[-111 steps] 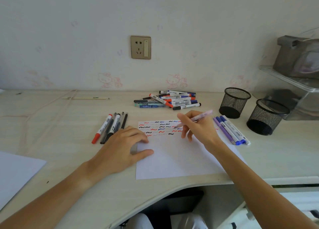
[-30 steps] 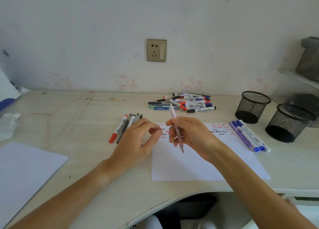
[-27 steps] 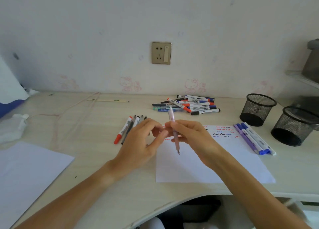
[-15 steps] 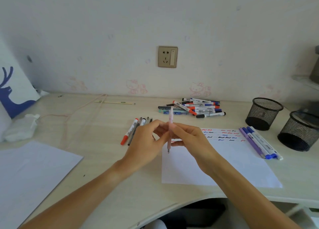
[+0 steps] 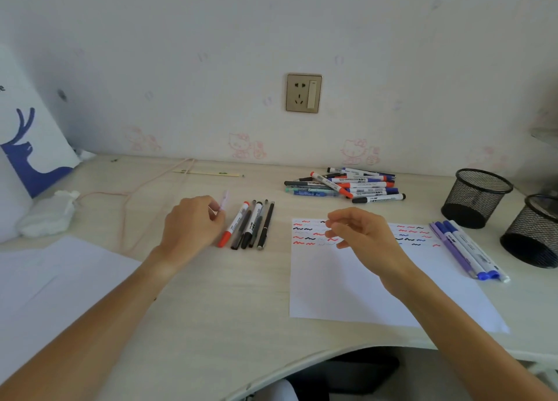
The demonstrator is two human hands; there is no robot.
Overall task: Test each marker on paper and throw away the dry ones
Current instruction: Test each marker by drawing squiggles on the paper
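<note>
Left hand carrying a pale pink marker toward the sorted row on the worktop

The left hand (image 5: pixel 193 224) is pinching the pink marker (image 5: pixel 223 200) between curled fingers, just beside a row of red and black markers (image 5: pixel 249 224) lying left of the test paper (image 5: pixel 377 279). The right hand (image 5: pixel 362 234) is hovering over the paper's scribbles, its fingers loosely curled and holding nothing. Judging by the many red, blue and black squiggles along the top of the sheet, testing is well under way. A group of purple and blue markers (image 5: pixel 465 249) is lying at the paper's right edge near two mesh cups (image 5: pixel 477 198), while a pile of markers (image 5: pixel 347 184) behind the paper is probably waiting for its turn.
</note>
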